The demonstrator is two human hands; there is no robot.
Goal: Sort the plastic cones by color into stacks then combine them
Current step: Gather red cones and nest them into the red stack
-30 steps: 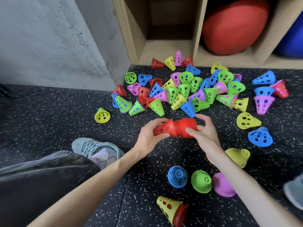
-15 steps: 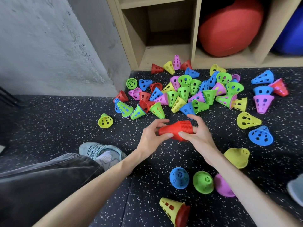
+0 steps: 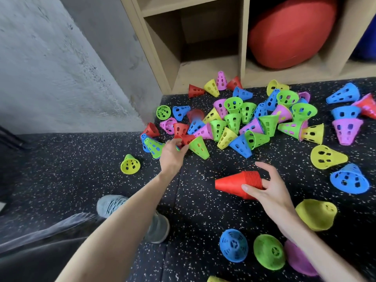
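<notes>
Hands apart: right hand (image 3: 268, 192) clamps red stack (image 3: 238, 185); left hand (image 3: 172, 153) pinches red cone (image 3: 186, 139) in pile; risk: neighbouring green cone (image 3: 199, 147) drags along; loose stack may slip.

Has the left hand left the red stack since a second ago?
Yes. The left hand has let go of the red stack and reached away into the pile, fingers around a loose red cone beside the green cone.

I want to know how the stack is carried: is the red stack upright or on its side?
On its side. The red stack lies horizontal in the right hand, its narrow tip pointing left, above the floor.
</notes>
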